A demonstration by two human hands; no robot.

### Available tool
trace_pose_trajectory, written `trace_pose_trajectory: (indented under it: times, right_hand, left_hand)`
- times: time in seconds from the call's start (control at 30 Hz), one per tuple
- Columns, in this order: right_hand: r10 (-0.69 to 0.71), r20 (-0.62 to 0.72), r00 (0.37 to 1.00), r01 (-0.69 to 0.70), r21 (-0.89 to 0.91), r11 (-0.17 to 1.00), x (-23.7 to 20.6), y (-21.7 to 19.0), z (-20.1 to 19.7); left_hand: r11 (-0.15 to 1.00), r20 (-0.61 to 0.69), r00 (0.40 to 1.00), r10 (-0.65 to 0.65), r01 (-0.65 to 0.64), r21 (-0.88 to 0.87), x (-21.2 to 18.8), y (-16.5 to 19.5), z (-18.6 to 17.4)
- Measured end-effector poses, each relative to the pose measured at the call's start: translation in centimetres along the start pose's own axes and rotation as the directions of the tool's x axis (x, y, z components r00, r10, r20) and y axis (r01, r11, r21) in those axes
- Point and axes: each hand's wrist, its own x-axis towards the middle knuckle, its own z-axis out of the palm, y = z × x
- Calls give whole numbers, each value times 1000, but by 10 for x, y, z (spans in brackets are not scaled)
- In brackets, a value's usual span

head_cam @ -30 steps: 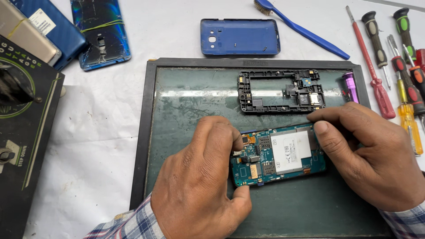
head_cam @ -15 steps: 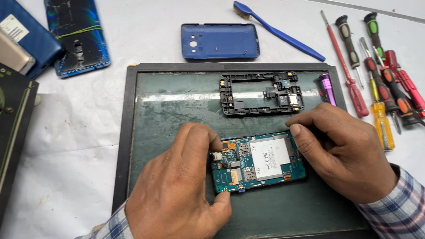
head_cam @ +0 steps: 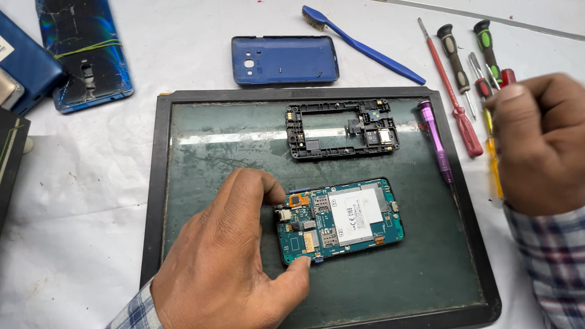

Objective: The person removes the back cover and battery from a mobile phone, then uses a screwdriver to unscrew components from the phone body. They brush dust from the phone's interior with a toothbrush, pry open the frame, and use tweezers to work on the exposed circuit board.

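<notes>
The opened phone (head_cam: 339, 220), its green circuit board and silver shield plate facing up, lies near the middle of the dark work mat (head_cam: 183, 183), toward the near side. The left hand (head_cam: 228, 256) pinches the phone's left end, fingertip at the far corner and thumb at the near edge, holding it flat on the mat. The right hand (head_cam: 539, 143) is off the phone, over at the right above the screwdrivers (head_cam: 463, 79); its fingers are curled, but whether they grip a tool cannot be told.

The black plastic mid-frame (head_cam: 342, 129) lies apart on the far half of the mat, and the blue back cover (head_cam: 284, 59) rests beyond the mat on the white table, beside a blue brush (head_cam: 365, 45). A purple-handled driver (head_cam: 436, 140) lies along the mat's right edge. A cracked blue phone (head_cam: 85, 52) sits at far left.

Judgement: the step in hand is board-level disassembly, with frame and cover already off. The next move calls for a fine-tipped tool, steady downward support from the left hand, and care around the small connectors at the board's left end.
</notes>
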Motion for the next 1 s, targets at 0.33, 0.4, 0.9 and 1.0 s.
trace_pose_trajectory:
  times: [0.33, 0.4, 0.9, 1.0]
  right_hand:
    - [53, -75, 996, -59, -85, 995, 18, 33, -20]
    - [83, -81, 993, -92, -108, 990, 23, 43, -24]
    - [99, -97, 990, -98, 12, 995, 28, 46, -24]
    - [-63, -26, 998, 62, -28, 998, 24, 32, -14]
  left_hand:
    - [999, 0, 1000, -24, 24, 37, 2, -1, -1]
    - [999, -12, 1000, 1, -1, 39, 3, 0, -1]
    - [995, 27, 995, -92, 91, 46, 4, -1, 0]
    - [999, -29, 999, 18, -17, 39, 3, -3, 1]
